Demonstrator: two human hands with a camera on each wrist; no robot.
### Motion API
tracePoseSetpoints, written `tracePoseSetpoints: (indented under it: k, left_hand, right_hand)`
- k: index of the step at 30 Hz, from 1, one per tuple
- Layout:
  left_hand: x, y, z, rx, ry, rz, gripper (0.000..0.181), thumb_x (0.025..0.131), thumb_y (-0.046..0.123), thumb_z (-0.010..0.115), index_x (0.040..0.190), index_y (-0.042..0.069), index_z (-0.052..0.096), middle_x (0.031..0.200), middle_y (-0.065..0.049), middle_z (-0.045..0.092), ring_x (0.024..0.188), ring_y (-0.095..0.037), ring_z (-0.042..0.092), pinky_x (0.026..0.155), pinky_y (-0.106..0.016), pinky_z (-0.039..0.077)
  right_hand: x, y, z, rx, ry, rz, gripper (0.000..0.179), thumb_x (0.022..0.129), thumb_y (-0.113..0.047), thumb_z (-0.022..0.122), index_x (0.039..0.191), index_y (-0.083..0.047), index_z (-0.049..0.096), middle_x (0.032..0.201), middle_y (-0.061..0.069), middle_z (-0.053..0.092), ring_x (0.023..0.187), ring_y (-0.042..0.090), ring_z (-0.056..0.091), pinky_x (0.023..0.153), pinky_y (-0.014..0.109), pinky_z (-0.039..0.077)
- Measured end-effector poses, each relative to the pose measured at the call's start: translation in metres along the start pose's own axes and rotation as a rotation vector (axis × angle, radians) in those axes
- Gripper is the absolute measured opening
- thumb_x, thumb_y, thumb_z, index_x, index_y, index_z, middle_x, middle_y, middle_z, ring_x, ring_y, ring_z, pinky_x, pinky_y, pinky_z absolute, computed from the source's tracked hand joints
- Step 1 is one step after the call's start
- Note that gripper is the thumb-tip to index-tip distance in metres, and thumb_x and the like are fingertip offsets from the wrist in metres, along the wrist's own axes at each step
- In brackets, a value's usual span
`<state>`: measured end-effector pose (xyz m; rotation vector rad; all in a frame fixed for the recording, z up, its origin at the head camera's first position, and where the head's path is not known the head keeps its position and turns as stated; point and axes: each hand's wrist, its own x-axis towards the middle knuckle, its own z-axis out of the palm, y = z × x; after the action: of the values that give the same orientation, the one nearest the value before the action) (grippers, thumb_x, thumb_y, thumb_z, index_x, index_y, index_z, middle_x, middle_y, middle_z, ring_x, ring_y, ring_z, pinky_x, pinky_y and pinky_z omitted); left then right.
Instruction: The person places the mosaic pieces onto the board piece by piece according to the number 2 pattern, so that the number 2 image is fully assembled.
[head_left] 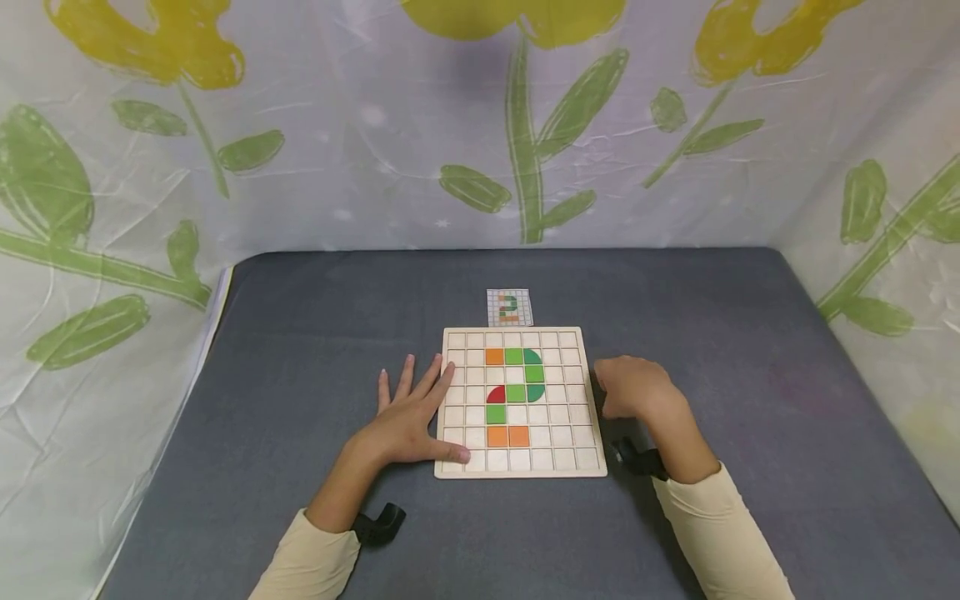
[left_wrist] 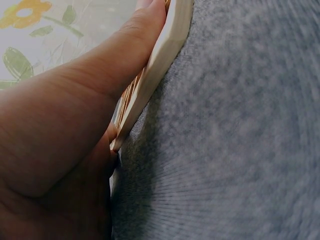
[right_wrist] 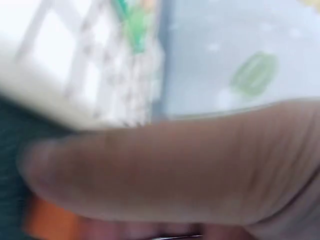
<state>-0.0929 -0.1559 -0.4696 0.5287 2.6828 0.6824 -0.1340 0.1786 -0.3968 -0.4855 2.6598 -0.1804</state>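
Note:
A wooden grid board (head_left: 558, 437) lies on the table. On it orange squares (head_left: 507, 437), green squares (head_left: 515, 393), teal quarter-rounds (head_left: 535, 392) and a red quarter-round (head_left: 497, 395) trace a shape like a 2. My left hand (head_left: 408, 423) rests along the board's left edge, fingers spread, the thumb on its lower left corner. Just off the right edge is my right hand (head_left: 637, 387), its fingers curled. In the right wrist view an orange piece (right_wrist: 52, 220), blurred, is pinched under the thumb; the fingers partly hide it.
Behind the board's far edge lies a small pattern card (head_left: 510, 307) showing a similar coloured shape on a grid. A dark grey cloth (head_left: 337, 317) covers the table. A flower-printed curtain (head_left: 360, 167) hangs around its back and sides.

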Motion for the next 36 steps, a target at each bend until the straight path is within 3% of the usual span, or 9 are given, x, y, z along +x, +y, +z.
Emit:
tracePoseSetpoints:
  k: [6, 15, 20, 26, 32, 36]
  left_hand:
    - [-0.001, 0.000, 0.001, 0.009, -0.006, -0.014, 0.129, 0.068, 0.075, 0.076, 0.163, 0.016, 0.012, 0.168, -0.009, 0.002, 0.149, -0.041, -0.016, 0.106, -0.070, -0.017]
    - [0.000, 0.002, 0.001, 0.006, -0.014, -0.013, 0.129, 0.068, 0.074, 0.078, 0.163, 0.016, 0.012, 0.168, -0.009, 0.002, 0.149, -0.041, -0.017, 0.106, -0.070, -0.017]
    - [0.000, 0.002, 0.001, 0.010, -0.008, -0.008, 0.129, 0.068, 0.073, 0.078, 0.163, 0.015, 0.013, 0.168, -0.010, 0.003, 0.149, -0.042, -0.016, 0.106, -0.070, -0.017]
    - [0.000, -0.001, 0.002, 0.008, 0.008, 0.002, 0.131, 0.067, 0.076, 0.076, 0.163, 0.015, 0.012, 0.168, -0.011, 0.003, 0.148, -0.041, -0.017, 0.106, -0.068, -0.019]
    - [0.001, 0.001, 0.001, 0.011, -0.008, -0.012, 0.131, 0.067, 0.076, 0.076, 0.163, 0.017, 0.010, 0.168, -0.009, 0.000, 0.148, -0.040, -0.019, 0.106, -0.068, -0.020]
    - [0.001, 0.002, -0.001, 0.012, -0.012, -0.015, 0.130, 0.068, 0.074, 0.077, 0.163, 0.016, 0.011, 0.168, -0.010, 0.002, 0.148, -0.041, -0.018, 0.106, -0.069, -0.018]
  right_hand:
    - [0.012, 0.012, 0.006, 0.031, -0.024, -0.030, 0.025, 0.072, 0.010, 0.063, 0.068, -0.012, 0.052, 0.065, 0.000, 0.046, 0.058, 0.016, 0.039, 0.052, 0.029, 0.032]
    - [0.011, 0.005, 0.012, 0.020, -0.047, -0.008, 0.028, 0.077, 0.011, 0.061, 0.067, -0.011, 0.046, 0.062, -0.001, 0.038, 0.057, 0.014, 0.028, 0.053, 0.029, 0.024]
    - [0.009, 0.002, 0.011, 0.003, -0.038, -0.006, 0.026, 0.075, 0.011, 0.061, 0.069, -0.010, 0.048, 0.062, 0.000, 0.040, 0.056, 0.014, 0.029, 0.052, 0.028, 0.025]
    - [0.006, -0.003, 0.008, -0.026, -0.086, -0.005, 0.028, 0.077, 0.007, 0.065, 0.065, -0.011, 0.048, 0.061, -0.001, 0.040, 0.056, 0.014, 0.031, 0.051, 0.029, 0.026]
    - [0.002, -0.011, 0.007, -0.051, -0.035, -0.066, 0.025, 0.074, 0.004, 0.066, 0.063, -0.011, 0.049, 0.062, -0.001, 0.042, 0.057, 0.016, 0.034, 0.050, 0.032, 0.030]
    - [-0.001, -0.018, 0.009, -0.081, -0.046, -0.090, 0.022, 0.072, 0.004, 0.068, 0.068, -0.010, 0.053, 0.066, 0.001, 0.048, 0.061, 0.018, 0.038, 0.053, 0.034, 0.036]
